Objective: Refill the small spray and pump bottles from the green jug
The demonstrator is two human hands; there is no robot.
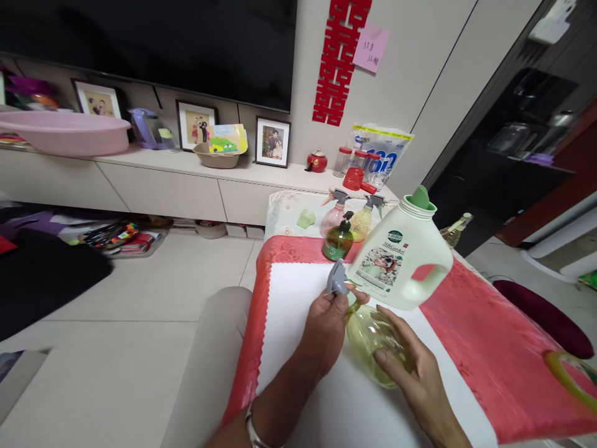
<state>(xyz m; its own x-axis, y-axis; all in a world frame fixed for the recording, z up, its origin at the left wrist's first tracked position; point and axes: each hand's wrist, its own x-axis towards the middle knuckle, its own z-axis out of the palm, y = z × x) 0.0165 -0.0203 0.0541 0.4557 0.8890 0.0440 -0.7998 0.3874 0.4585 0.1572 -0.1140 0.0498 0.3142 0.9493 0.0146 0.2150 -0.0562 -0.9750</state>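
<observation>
My left hand [329, 317] is closed around a grey trigger spray head [337, 279]. My right hand [413, 367] grips a clear yellow spray bottle [368, 333] by its round body. The bottle lies tilted, its neck close to my left fingers, which partly cover the join; whether head and neck are screwed together I cannot tell. Just behind my hands stands a large pale green detergent jug [398, 255] with a green spout. Beside it is a dark green pump bottle [338, 239]. Both hands are above a white sheet [293, 298] on the table.
A pink spray bottle [332, 219] and another yellow spray bottle [361, 223] stand at the back near a pale green lump [306, 218]. A roll of tape [557, 367] lies at the right on the red tablecloth [494, 342]. Behind runs a low cabinet [168, 186].
</observation>
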